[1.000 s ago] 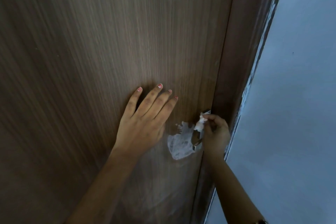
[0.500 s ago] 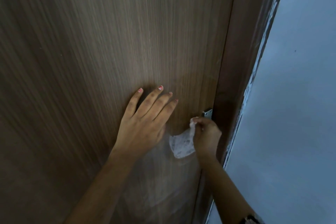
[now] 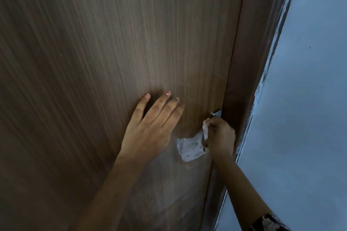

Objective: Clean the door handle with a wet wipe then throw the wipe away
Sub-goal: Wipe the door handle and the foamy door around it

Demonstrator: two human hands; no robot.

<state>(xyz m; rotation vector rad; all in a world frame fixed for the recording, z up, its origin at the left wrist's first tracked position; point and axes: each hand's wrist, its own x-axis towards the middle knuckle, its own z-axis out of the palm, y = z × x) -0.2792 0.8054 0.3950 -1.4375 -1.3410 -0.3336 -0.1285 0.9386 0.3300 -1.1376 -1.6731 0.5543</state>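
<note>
The left hand (image 3: 150,127) lies flat on the wooden door (image 3: 84,43), fingers straight and spread — holding nothing. Just right of it the wet wipe (image 3: 190,146) hangs against the door, its upper end pinched in the curled right hand (image 3: 220,135), which covers most of the door handle (image 3: 216,113). Only 2 metal bits show, above and below the fist, so its long axis likely runs up-down; the right hand is nearer. Further right: dark door frame (image 3: 247,52), then pale blue wall (image 3: 309,99).
</note>
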